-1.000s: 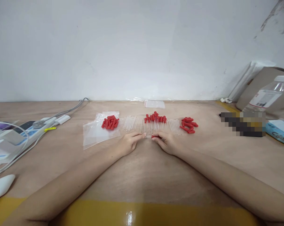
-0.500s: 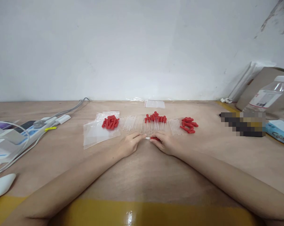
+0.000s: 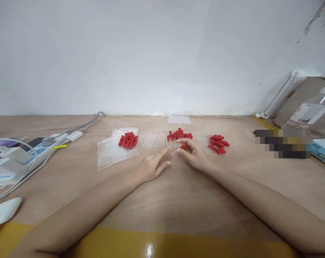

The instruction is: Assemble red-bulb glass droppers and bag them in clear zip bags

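Observation:
My right hand [image 3: 193,154] pinches a glass dropper by its red rubber bulb [image 3: 183,147], with the clear tube slanting down to the left. My left hand [image 3: 153,165] is open beside it, index finger stretched toward the assembled droppers and thumb apart. Those droppers [image 3: 179,134] lie in a row just beyond both hands, red bulbs pointing away. Bare glass tubes [image 3: 149,141] lie to their left, and more tubes [image 3: 201,142] to their right. Loose red bulbs form a left pile [image 3: 128,140] on plastic bags and a right pile [image 3: 218,144].
Clear plastic bags [image 3: 108,154] lie at left, and a small bag [image 3: 178,119] near the wall. A power strip [image 3: 41,150] with cables and a white spoon-shaped object [image 3: 5,211] are far left. At right stand a plastic bottle [image 3: 307,111] and a blue packet [image 3: 324,152].
The dropper was level between both hands; now my right hand alone has it, tilted and closer to the row. My left hand has let go of the tube and its fingers have spread.

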Demonstrator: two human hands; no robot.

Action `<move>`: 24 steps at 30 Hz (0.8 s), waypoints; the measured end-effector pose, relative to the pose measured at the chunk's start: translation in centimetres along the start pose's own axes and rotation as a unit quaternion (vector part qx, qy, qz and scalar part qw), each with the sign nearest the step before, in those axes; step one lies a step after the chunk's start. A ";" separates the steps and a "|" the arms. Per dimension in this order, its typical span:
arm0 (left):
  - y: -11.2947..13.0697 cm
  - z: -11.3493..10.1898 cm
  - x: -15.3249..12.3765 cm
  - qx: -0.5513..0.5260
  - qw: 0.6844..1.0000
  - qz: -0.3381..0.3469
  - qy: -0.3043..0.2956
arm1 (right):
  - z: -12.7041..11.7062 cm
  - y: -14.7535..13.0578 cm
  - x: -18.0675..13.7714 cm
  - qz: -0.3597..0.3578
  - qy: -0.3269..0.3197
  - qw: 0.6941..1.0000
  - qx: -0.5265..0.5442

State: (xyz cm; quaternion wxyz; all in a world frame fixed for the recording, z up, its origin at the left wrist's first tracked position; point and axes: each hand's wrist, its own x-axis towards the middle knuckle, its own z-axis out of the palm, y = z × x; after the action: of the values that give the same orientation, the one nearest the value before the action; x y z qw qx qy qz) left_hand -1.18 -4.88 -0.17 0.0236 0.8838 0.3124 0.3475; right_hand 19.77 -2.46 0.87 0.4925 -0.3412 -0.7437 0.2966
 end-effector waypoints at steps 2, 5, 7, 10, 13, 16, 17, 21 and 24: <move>-0.1 -0.2 0.1 0.002 0.999 -0.027 0.025 | -1.5 0.2 1.3 0.050 0.033 0.997 0.054; -0.6 -0.3 0.7 0.050 0.992 -0.087 0.075 | -4.4 1.2 3.9 0.100 0.060 0.993 0.031; -1.1 0.0 1.4 0.098 0.982 -0.130 0.093 | -5.9 2.2 5.5 0.124 0.088 0.987 -0.048; -2.0 0.6 2.8 0.164 0.963 -0.190 0.097 | -6.2 3.7 7.5 0.163 0.088 0.966 -0.178; -2.9 1.3 4.7 0.203 0.950 -0.227 0.072 | -4.7 4.9 8.6 0.166 0.083 0.944 -0.271; -3.5 2.0 6.5 0.230 0.939 -0.252 0.037 | -3.4 5.4 8.8 0.162 0.074 0.929 -0.324; -3.6 2.2 6.9 0.240 0.934 -0.263 0.025 | -3.4 5.5 8.7 0.163 0.072 0.926 -0.333; -3.8 2.8 8.0 0.285 0.915 -0.286 -0.014 | -5.4 4.5 7.3 0.156 0.075 0.921 -0.349; -4.0 2.8 8.3 0.290 0.909 -0.299 -0.026 | -8.5 3.2 5.2 0.153 0.066 0.909 -0.383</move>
State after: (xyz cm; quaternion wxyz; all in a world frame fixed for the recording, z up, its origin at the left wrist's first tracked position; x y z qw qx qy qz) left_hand 3.09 3.55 1.66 -0.1224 0.7254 0.6486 0.1954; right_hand 26.97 4.44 4.02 0.3207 -0.6317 -0.7048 0.0375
